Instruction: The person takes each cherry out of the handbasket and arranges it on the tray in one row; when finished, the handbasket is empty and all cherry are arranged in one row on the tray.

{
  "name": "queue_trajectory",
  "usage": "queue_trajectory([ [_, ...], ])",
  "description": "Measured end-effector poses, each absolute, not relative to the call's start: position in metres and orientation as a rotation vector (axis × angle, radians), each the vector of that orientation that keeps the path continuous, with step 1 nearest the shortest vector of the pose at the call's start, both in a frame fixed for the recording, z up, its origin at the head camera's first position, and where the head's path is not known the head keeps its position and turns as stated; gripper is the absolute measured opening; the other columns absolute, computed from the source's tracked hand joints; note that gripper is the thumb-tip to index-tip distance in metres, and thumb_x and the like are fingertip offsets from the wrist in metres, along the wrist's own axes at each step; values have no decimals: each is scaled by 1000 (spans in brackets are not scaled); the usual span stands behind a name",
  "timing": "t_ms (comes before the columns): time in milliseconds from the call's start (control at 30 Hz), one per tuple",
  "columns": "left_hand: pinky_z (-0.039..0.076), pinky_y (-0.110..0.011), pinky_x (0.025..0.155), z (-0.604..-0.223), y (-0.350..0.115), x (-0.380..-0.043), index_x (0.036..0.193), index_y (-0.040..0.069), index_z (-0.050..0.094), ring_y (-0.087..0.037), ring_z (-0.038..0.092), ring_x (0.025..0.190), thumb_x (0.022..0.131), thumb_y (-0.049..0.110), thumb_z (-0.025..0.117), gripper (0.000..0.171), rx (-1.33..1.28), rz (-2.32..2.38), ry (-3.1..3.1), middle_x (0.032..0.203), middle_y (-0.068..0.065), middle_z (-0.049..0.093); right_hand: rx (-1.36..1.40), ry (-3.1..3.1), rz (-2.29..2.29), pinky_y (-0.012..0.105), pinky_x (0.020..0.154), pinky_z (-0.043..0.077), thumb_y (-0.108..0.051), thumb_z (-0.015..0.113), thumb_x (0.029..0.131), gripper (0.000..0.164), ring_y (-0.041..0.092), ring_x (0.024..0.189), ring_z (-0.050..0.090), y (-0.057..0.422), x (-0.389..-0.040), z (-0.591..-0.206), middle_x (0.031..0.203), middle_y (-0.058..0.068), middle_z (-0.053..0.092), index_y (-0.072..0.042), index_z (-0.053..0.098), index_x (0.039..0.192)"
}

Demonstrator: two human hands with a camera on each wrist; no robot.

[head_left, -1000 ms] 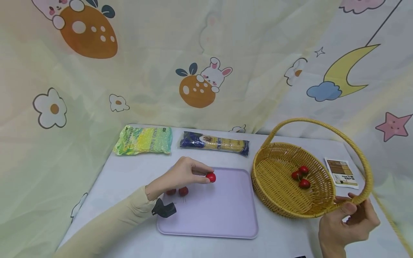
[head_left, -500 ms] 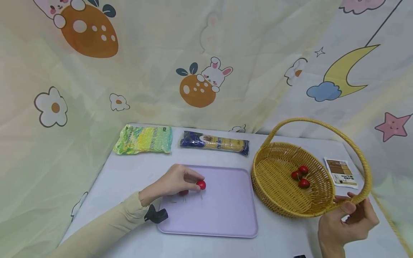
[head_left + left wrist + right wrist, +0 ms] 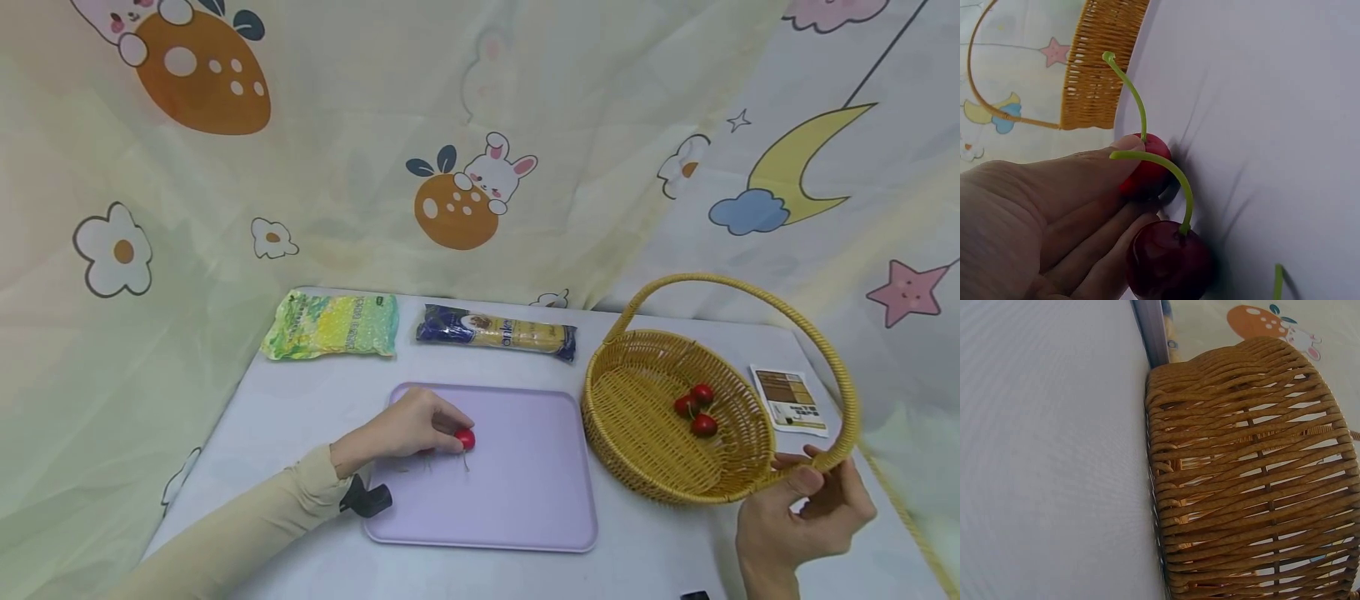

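Observation:
My left hand (image 3: 412, 423) pinches a red cherry (image 3: 466, 439) between thumb and fingers, low over the lilac tray (image 3: 525, 508). In the left wrist view, this cherry's green stem points up past the thumb, and a darker cherry (image 3: 1169, 262) sits close beside the fingers. Another stem (image 3: 1278, 284) shows at that view's lower edge. On the right, my right hand (image 3: 806, 525) grips the rim of a yellow wicker basket (image 3: 637, 425) where its handle joins. Three cherries (image 3: 703, 425) lie inside the basket. The right wrist view shows the basket's woven side (image 3: 1254, 475), with the hand out of frame.
Behind the tray lie a green-yellow bag (image 3: 333, 325) and a long blue-and-yellow packet (image 3: 495, 331). A small white-and-brown packet (image 3: 790, 402) is right of the basket. A patterned curtain (image 3: 337, 167) hangs along the table's back. A small black object (image 3: 695, 595) shows at the front edge.
My left hand has moved left and down with the cherry, from above the tray's back middle to close over its left part. The right hand keeps its grip on the basket.

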State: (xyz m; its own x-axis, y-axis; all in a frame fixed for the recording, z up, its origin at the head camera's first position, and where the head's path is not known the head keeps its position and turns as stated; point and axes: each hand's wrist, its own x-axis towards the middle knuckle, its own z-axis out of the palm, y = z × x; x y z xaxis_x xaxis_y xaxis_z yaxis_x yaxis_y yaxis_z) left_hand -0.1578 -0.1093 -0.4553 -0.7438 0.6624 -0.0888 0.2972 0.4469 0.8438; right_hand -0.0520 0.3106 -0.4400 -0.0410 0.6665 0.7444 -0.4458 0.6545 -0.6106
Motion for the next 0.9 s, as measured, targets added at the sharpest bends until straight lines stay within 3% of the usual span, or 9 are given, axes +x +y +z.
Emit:
queue_trajectory([
  [333,57,-33,96,-448,-112,-157,117,16,82,-12,74,110,85,28,88,34,895,1070,2437,111,5,81,-235,-1369,881,12,83,47,-27,66,103,37,3,89,63,312,-52,-442,108,-2,70,7,56,112],
  [600,59,-43,99,-428,-110,-167,123,12,79,-28,75,114,91,28,83,37,906,1165,2373,120,-6,78,-233,-1362,886,13,83,47,-27,67,103,37,4,89,63,313,-51,-442,108,-1,70,7,57,113],
  [700,59,-42,99,-421,-104,-172,126,14,78,-29,74,114,92,31,82,38,941,1188,2379,122,-6,78,-226,-1358,895,12,83,47,-27,67,103,37,4,88,63,312,-51,-442,108,3,71,8,57,113],
  [900,59,-28,96,-411,-82,-181,130,21,76,-16,74,113,91,38,83,44,948,1298,2314,125,-1,77,-200,-1357,924,11,80,47,-27,67,103,38,1,83,62,312,-50,-443,107,7,70,9,57,112],
])
